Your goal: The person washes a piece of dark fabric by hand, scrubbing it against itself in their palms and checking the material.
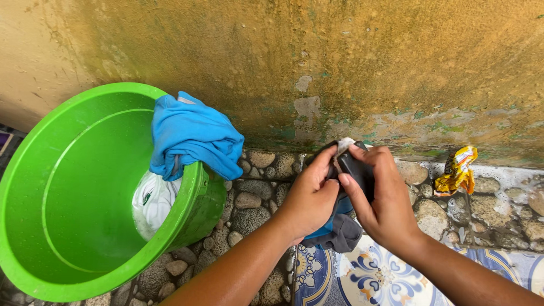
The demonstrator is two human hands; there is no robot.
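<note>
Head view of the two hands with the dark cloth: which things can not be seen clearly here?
- Dark grey cloth, head view: its middle is covered by the left hand and right hand; its kind is unclear.
- White garment: partly hidden by the round green plastic basin wall and the blue cloth.
- Basin: cut by the left and bottom edges.
- Crumpled yellow wrapper: too small to identify.

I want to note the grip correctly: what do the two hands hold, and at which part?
Both hands, left hand and right hand, grip a dark grey garment at its bunched upper end; the rest hangs down below them.
</note>
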